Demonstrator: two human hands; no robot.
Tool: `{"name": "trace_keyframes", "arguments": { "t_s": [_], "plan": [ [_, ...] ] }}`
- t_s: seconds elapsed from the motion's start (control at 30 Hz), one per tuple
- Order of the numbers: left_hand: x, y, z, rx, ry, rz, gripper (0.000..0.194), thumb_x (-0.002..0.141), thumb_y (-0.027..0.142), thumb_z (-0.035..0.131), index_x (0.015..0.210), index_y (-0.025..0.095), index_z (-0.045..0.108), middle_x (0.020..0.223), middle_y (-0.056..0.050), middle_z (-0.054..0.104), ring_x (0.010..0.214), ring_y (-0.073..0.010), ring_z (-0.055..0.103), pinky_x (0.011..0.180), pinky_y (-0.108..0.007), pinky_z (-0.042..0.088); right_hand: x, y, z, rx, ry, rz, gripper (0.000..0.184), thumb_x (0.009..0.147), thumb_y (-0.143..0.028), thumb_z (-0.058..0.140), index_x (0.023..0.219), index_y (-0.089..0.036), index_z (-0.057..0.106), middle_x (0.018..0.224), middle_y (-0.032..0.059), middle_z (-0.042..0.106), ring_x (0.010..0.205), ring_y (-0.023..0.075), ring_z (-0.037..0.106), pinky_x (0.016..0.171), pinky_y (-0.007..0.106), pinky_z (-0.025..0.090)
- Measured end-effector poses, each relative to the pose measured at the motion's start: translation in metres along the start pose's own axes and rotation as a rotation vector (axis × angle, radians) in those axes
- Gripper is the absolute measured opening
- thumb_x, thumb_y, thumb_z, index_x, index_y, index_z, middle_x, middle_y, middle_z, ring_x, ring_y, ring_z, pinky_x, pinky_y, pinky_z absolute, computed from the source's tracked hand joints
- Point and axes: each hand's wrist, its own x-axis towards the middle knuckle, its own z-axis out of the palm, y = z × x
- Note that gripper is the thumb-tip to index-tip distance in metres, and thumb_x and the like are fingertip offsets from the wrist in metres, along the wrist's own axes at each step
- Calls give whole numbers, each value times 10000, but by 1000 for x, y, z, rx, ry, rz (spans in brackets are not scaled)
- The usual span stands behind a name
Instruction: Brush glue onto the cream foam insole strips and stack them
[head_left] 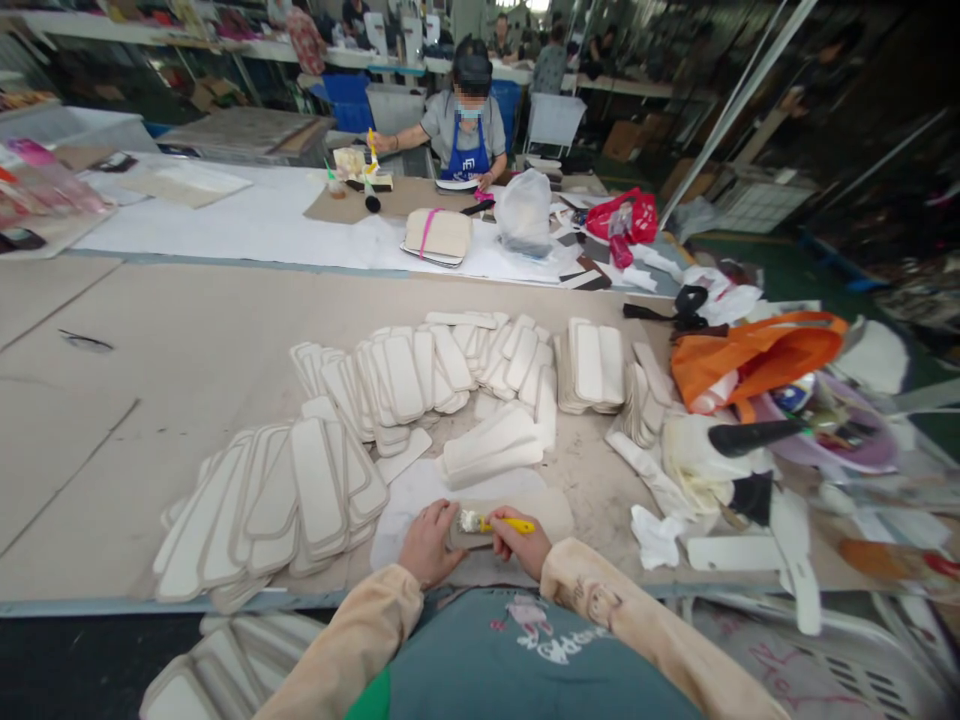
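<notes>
In front of me on the table lies a pale rounded panel [480,541], with my left hand [430,543] closed around its left end, fingers at the far edge and thumb at the near one. My right hand [523,547] grips a brush [517,524] with a yellow handle, its whitish bristles resting on the panel. White sheets [409,500] lie beneath the panel. Just beyond is a small pile of loose off-white strips [491,445]. Left of my hands, overlapping rounded panels [319,480] fan out in stacks.
More panel stacks [592,360] stand farther back. On the right are an orange bag [757,355], a purple basin [874,440] and a pale container [690,455] with a dark-handled brush [754,437] across it. Across the table, a person [469,135] in a blue apron works.
</notes>
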Motion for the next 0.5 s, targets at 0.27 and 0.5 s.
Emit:
{"name": "trace_keyframes", "arguments": {
  "t_s": [0.27, 0.5],
  "plan": [
    [2, 5, -6, 60, -30, -62, 665, 677, 371, 643, 1299, 230, 454, 1330, -120, 448, 1145, -284, 486, 981, -407, 392, -7, 9, -20, -59, 188, 28, 244, 810, -410, 487, 833, -200, 610, 503, -54, 541, 408, 88, 464, 427, 195, 381],
    [4, 8, -8, 108, -51, -84, 611, 712, 357, 606, 1291, 226, 462, 1370, -123, 433, 1160, -294, 482, 963, -403, 396, -31, 17, -76, -205, 435, 22, 310, 821, -467, 452, 856, -207, 617, 503, -38, 545, 420, 126, 492, 445, 235, 400]
  ]
}}
